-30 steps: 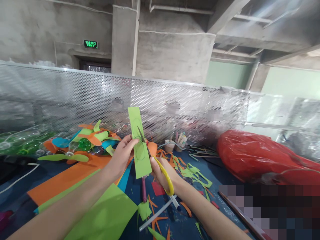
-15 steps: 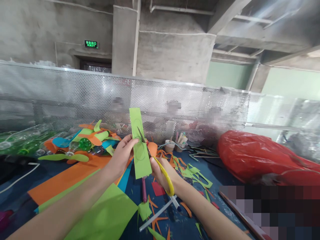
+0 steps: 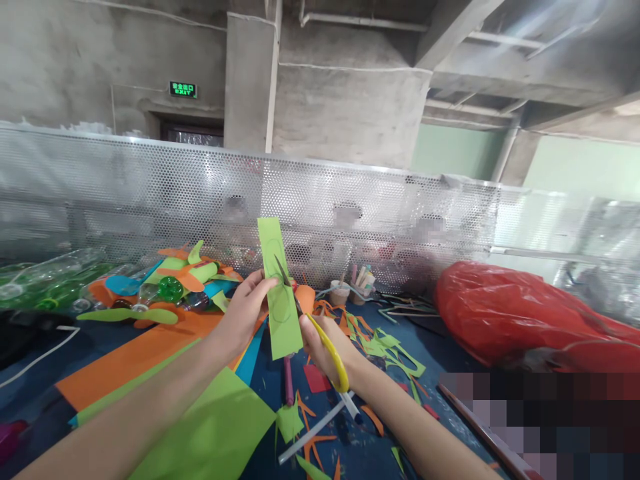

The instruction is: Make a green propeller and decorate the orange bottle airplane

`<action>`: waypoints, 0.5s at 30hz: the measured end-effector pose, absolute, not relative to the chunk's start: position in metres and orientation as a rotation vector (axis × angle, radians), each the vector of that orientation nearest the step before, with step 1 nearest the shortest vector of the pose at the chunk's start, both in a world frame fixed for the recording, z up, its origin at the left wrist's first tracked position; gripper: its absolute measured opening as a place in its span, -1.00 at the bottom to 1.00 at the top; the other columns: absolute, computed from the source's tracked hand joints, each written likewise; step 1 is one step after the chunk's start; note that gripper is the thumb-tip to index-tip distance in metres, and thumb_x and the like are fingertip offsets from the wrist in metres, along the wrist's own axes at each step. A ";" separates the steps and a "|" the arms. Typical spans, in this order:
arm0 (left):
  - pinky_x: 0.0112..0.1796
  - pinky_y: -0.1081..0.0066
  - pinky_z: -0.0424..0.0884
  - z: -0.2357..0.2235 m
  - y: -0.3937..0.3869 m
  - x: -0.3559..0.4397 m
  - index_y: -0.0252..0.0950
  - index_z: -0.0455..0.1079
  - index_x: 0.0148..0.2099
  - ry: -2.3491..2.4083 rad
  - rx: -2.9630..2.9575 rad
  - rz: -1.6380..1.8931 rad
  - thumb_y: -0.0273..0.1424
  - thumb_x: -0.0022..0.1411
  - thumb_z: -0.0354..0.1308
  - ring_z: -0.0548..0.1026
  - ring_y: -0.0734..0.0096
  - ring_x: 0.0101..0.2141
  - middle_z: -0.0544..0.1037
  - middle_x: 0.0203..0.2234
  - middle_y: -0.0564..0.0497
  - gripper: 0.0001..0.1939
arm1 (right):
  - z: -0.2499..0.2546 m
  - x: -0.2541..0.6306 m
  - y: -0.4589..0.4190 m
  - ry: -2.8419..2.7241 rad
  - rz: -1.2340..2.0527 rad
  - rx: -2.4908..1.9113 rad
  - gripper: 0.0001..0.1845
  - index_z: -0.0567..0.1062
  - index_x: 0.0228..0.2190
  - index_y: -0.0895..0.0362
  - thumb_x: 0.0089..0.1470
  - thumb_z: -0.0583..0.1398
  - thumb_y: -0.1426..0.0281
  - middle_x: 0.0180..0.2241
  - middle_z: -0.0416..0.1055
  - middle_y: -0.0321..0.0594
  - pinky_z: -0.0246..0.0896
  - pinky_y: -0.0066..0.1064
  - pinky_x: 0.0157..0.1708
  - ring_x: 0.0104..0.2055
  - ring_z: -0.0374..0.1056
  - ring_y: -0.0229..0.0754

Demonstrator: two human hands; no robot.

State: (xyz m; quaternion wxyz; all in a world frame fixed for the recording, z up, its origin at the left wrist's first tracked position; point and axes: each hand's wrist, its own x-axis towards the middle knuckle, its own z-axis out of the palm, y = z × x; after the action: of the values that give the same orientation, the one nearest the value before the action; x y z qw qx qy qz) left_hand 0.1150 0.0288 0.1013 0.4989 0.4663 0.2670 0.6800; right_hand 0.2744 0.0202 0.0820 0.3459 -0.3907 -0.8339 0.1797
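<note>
My left hand [image 3: 247, 303] pinches the left edge of a green paper strip [image 3: 285, 337], held upright above the table. Faint rounded outlines are drawn on the strip, one high and one low. My right hand [image 3: 323, 347] grips yellow-handled scissors [image 3: 334, 353], the fingers partly hidden behind the handle. The blades cross the strip's middle from the right, parted, their tips pointing up and left. Below the strip a purple marker [image 3: 289, 380] lies on the dark blue table [image 3: 260, 380].
Green sheets [image 3: 210, 427] and an orange sheet [image 3: 135, 353] lie at left, with plastic bottles [image 3: 75, 280] and paper propellers [image 3: 130, 315] behind. Cut scraps [image 3: 395, 350] and a clear tube [image 3: 315, 427] are scattered centrally. A red plastic bag [image 3: 525, 313] sits right. A perforated metal screen [image 3: 200, 180] stands behind.
The green strip has shifted very slightly, its top edge a little lower. My hands and the scissors stay almost where they were.
</note>
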 end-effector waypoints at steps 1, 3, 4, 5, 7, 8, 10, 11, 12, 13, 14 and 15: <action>-0.40 0.45 0.40 0.101 0.029 0.115 -0.26 0.48 -0.32 0.647 1.128 1.646 -0.34 0.01 0.30 0.49 0.43 -0.48 0.55 -0.48 0.08 -0.84 | 0.082 0.274 0.020 -2.164 0.465 -1.016 -0.45 0.09 -0.64 0.06 0.21 -0.19 -0.02 -0.71 0.04 -0.39 -0.06 -0.44 -0.61 -0.63 0.00 -0.33; -0.41 0.46 0.40 0.101 0.029 0.115 -0.26 0.47 -0.32 0.647 1.129 1.646 -0.34 0.01 0.29 0.49 0.43 -0.48 0.55 -0.48 0.08 -0.84 | 0.083 0.274 0.019 -2.164 0.473 -1.022 -0.45 0.09 -0.64 0.06 0.21 -0.19 -0.02 -0.71 0.03 -0.39 -0.06 -0.44 -0.60 -0.63 0.01 -0.33; -0.41 0.46 0.40 0.101 0.028 0.115 -0.26 0.47 -0.32 0.648 1.130 1.647 -0.34 0.01 0.29 0.49 0.43 -0.48 0.55 -0.48 0.08 -0.85 | 0.083 0.274 0.019 -2.164 0.479 -1.025 -0.45 0.09 -0.65 0.06 0.21 -0.19 -0.02 -0.71 0.03 -0.39 -0.06 -0.44 -0.60 -0.63 0.01 -0.33; -0.41 0.46 0.40 0.101 0.028 0.115 -0.26 0.47 -0.32 0.649 1.131 1.648 -0.34 0.02 0.29 0.49 0.43 -0.48 0.55 -0.48 0.08 -0.85 | 0.083 0.274 0.018 -2.163 0.483 -1.027 -0.45 0.09 -0.65 0.06 0.21 -0.19 -0.02 -0.71 0.02 -0.39 -0.05 -0.44 -0.59 -0.62 0.01 -0.33; -0.41 0.44 0.39 0.101 0.028 0.115 -0.26 0.47 -0.32 0.653 1.135 1.647 -0.34 0.02 0.29 0.49 0.41 -0.48 0.55 -0.48 0.07 -0.85 | 0.084 0.274 0.018 -2.162 0.489 -1.028 -0.45 0.09 -0.65 0.07 0.21 -0.18 0.00 -0.70 0.03 -0.39 -0.05 -0.44 -0.58 -0.61 0.02 -0.32; -0.42 0.44 0.39 0.101 0.027 0.115 -0.26 0.46 -0.32 0.656 1.136 1.648 -0.33 0.02 0.28 0.49 0.40 -0.47 0.55 -0.48 0.07 -0.85 | 0.084 0.274 0.017 -2.160 0.490 -1.027 -0.46 0.10 -0.64 0.07 0.21 -0.17 0.01 -0.70 0.03 -0.38 -0.04 -0.44 -0.57 -0.60 0.03 -0.31; -0.43 0.43 0.38 0.101 0.027 0.115 -0.26 0.46 -0.32 0.663 1.140 1.649 -0.32 0.02 0.28 0.49 0.39 -0.48 0.55 -0.48 0.07 -0.84 | 0.085 0.274 0.017 -2.156 0.492 -1.021 -0.47 0.11 -0.64 0.07 0.22 -0.16 0.02 -0.69 0.04 -0.38 -0.03 -0.44 -0.56 -0.58 0.05 -0.31; -0.43 0.43 0.38 0.101 0.027 0.115 -0.25 0.45 -0.32 0.667 1.143 1.649 -0.32 0.02 0.28 0.49 0.38 -0.47 0.55 -0.48 0.07 -0.83 | 0.085 0.274 0.017 -2.155 0.493 -1.020 -0.47 0.11 -0.64 0.07 0.22 -0.15 0.02 -0.68 0.04 -0.38 -0.02 -0.44 -0.56 -0.58 0.05 -0.31; -0.43 0.43 0.38 0.101 0.027 0.115 -0.25 0.45 -0.31 0.671 1.147 1.648 -0.31 0.02 0.28 0.50 0.38 -0.47 0.55 -0.48 0.07 -0.83 | 0.085 0.274 0.017 -2.155 0.494 -1.018 -0.47 0.11 -0.64 0.07 0.22 -0.15 0.02 -0.68 0.04 -0.38 -0.02 -0.44 -0.55 -0.58 0.05 -0.31; -0.43 0.43 0.39 0.102 0.027 0.115 -0.25 0.45 -0.31 0.675 1.153 1.647 -0.31 0.02 0.28 0.50 0.37 -0.46 0.55 -0.48 0.07 -0.82 | 0.085 0.275 0.018 -2.156 0.494 -1.016 -0.47 0.12 -0.64 0.07 0.22 -0.15 0.02 -0.68 0.05 -0.38 -0.01 -0.44 -0.55 -0.58 0.05 -0.31; -0.42 0.43 0.39 0.102 0.027 0.114 -0.25 0.44 -0.31 0.678 1.160 1.645 -0.30 0.02 0.29 0.51 0.36 -0.45 0.55 -0.47 0.06 -0.82 | 0.085 0.275 0.018 -2.160 0.492 -1.014 -0.46 0.12 -0.63 0.07 0.22 -0.15 0.01 -0.68 0.06 -0.38 -0.01 -0.44 -0.56 -0.58 0.05 -0.31; -0.41 0.42 0.40 0.103 0.027 0.113 -0.25 0.44 -0.32 0.680 1.168 1.644 -0.29 0.02 0.28 0.51 0.35 -0.44 0.55 -0.46 0.05 -0.82 | 0.085 0.275 0.018 -2.166 0.485 -1.012 -0.46 0.11 -0.63 0.07 0.22 -0.16 0.01 -0.67 0.07 -0.38 -0.01 -0.44 -0.56 -0.58 0.05 -0.31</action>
State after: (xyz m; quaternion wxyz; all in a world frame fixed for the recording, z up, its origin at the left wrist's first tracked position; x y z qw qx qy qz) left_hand 0.1133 0.0266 0.1026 0.4851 0.4798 0.2795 0.6755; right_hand 0.2751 0.0184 0.0845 0.3439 -0.3894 -0.8338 0.1867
